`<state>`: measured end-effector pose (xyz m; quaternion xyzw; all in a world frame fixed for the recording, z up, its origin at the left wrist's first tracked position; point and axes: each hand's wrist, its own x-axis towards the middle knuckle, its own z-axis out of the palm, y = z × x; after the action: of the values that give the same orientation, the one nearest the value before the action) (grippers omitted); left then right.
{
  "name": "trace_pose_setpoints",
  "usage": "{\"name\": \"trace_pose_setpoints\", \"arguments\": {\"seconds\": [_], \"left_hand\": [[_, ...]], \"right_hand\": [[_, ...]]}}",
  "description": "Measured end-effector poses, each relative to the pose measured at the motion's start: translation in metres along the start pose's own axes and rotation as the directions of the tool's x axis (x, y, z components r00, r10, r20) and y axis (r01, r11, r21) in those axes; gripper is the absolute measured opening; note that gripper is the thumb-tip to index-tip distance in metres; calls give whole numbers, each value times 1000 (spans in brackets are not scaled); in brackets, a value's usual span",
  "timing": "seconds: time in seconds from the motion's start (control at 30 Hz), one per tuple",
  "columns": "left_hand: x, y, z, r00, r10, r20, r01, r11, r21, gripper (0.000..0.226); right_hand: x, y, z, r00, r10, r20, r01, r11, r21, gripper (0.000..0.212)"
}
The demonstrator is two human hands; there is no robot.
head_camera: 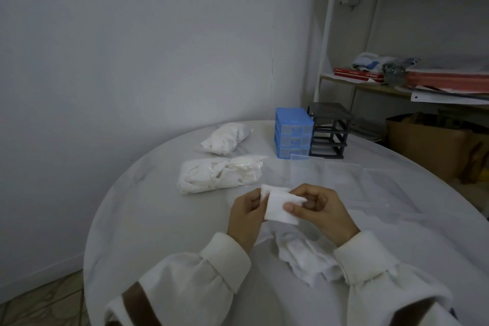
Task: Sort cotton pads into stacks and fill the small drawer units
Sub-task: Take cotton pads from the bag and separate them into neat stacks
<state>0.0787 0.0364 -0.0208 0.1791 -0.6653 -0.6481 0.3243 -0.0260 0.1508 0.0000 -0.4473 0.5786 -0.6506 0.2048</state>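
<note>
Head view: above a round white tabletop (148,219), the left hand (247,213) and right hand (321,209) each have a closed grip on square white cotton pads (280,209), pinched between them. Loose pads (307,257) lie below; two bagged lots (219,174) sit beyond, near a blue drawer unit (293,136) and black frame (329,131).
</note>
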Motion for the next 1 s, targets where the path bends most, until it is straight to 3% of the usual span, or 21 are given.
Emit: {"name": "trace_pose_setpoints", "arguments": {"seconds": [0.17, 0.6, 0.8, 1.0], "left_hand": [[-5, 6, 5, 993, -45, 108, 58, 992, -116, 23], [-4, 11, 8, 986, -141, 85, 157, 962, -224, 24], [-6, 9, 8, 986, -49, 160, 80, 978, -191, 18], [-1, 3, 5, 989, -8, 149, 29, 990, -138, 20]], "right_hand": [[2, 5, -4, 998, -16, -69, 11, 997, -73, 9], [3, 5, -6, 991, -19, -132, 0, 990, -143, 22], [3, 10, -7, 987, -45, -154, 18, 985, -172, 26], [4, 9, -11, 989, -21, -149, -11, 978, -207, 27]]}}
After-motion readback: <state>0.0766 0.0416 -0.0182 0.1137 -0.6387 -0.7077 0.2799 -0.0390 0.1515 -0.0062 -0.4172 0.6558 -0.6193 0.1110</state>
